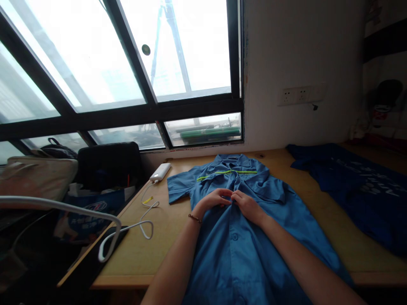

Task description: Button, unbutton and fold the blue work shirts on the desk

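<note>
A blue short-sleeved work shirt (254,250) with a yellow-green stripe across the chest lies front up on the table, its collar toward the wall and its hem near me. My left hand (216,198), with a bracelet at the wrist, pinches the front placket at mid-chest. Meeting it there, my right hand (247,205) has its fingers closed on the same edge of cloth. Whatever lies between the fingertips is hidden. Lower on the placket a button (235,237) shows.
A white power bank (160,172) with a white cable (140,222) sits at the table's left side. On the right lies a dark blue printed shirt (359,182). Bags (92,212) stand left of the wooden table (133,262). Behind are a window and a wall socket (295,95).
</note>
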A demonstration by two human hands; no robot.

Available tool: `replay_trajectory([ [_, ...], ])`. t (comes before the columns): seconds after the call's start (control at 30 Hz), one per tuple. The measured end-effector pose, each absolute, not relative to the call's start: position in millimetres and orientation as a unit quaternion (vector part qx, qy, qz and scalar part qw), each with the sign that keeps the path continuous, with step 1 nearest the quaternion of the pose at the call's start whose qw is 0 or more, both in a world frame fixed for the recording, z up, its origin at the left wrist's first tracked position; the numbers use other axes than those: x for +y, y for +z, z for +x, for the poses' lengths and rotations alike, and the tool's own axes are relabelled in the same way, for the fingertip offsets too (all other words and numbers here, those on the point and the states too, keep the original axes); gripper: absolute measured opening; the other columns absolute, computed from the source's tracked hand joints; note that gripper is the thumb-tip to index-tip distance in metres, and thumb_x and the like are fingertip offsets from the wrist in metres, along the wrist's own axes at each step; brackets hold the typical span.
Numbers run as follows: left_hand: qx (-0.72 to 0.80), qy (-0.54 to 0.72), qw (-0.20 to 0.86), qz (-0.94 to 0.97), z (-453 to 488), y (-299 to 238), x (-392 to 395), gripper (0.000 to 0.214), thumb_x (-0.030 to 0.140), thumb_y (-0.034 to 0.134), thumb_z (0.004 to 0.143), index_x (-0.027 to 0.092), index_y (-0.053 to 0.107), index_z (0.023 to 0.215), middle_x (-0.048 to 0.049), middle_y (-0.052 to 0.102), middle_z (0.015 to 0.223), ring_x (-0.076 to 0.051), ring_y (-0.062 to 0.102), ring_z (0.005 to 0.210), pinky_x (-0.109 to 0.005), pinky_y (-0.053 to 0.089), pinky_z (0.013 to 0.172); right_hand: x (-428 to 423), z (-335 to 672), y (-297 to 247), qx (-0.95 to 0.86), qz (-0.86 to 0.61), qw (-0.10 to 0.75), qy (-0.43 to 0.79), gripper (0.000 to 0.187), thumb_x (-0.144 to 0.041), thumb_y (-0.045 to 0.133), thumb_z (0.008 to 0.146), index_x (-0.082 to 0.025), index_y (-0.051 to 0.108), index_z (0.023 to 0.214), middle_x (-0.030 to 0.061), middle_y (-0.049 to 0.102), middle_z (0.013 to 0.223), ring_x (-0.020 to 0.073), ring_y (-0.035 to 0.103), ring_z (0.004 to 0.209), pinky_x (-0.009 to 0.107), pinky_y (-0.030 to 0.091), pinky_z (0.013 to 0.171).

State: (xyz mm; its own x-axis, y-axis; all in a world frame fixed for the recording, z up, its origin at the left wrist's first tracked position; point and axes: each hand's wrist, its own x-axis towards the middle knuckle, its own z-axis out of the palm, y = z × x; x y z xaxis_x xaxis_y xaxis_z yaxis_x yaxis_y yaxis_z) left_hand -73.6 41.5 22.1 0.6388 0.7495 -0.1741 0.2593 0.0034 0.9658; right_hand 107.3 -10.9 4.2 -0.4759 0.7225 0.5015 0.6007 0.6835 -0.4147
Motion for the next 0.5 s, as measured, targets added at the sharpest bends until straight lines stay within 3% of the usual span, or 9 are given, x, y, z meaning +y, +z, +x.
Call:
replay_trajectory([
  [0.1, 0.356, 0.18, 0.586, 0.706, -73, 21, 43, 0.044, 0.021, 0.067, 0.06, 0.016, 0.059, 0.102, -0.0022, 0.061, 0.085, -0.006, 0.048, 0.054, -0.018, 0.037, 0.049, -10, 108, 4, -0.846, -0.395, 0.342, 0.109, 0.019, -0.008, 0.036, 0.083, -0.019, 0.051, 0.09, 0.0029, 0.052, 0.088, 0.0132, 0.053, 0.082, 0.025, 0.043, 0.073],
  [0.23, 0.362, 0.184, 0.572, 0.713, -71, 16, 43, 0.03, 0.021, 0.067, 0.06, 0.013, 0.062, 0.088, 0.0003, 0.057, 0.069, -0.007, 0.048, 0.052, -0.018, 0.037, 0.047, -9, 109, 3, -0.832, -0.387, 0.374, 0.132, 0.016, -0.011, 0.037, 0.083, -0.02, 0.05, 0.086, 0.0025, 0.051, 0.086, 0.0133, 0.052, 0.079, 0.025, 0.042, 0.072],
  [0.5, 0.434, 0.221, 0.51, 0.709, -84, 20, 53, 0.023, 0.022, 0.063, 0.064, 0.011, 0.06, 0.084, 0.0019, 0.051, 0.061, -0.007, 0.044, 0.049, -0.018, 0.035, 0.046, -2, 115, 2, -0.718, -0.461, 0.51, 0.109, 0.014, -0.008, 0.039, 0.078, -0.019, 0.047, 0.081, 0.0029, 0.049, 0.081, 0.0163, 0.049, 0.078, 0.029, 0.04, 0.074],
])
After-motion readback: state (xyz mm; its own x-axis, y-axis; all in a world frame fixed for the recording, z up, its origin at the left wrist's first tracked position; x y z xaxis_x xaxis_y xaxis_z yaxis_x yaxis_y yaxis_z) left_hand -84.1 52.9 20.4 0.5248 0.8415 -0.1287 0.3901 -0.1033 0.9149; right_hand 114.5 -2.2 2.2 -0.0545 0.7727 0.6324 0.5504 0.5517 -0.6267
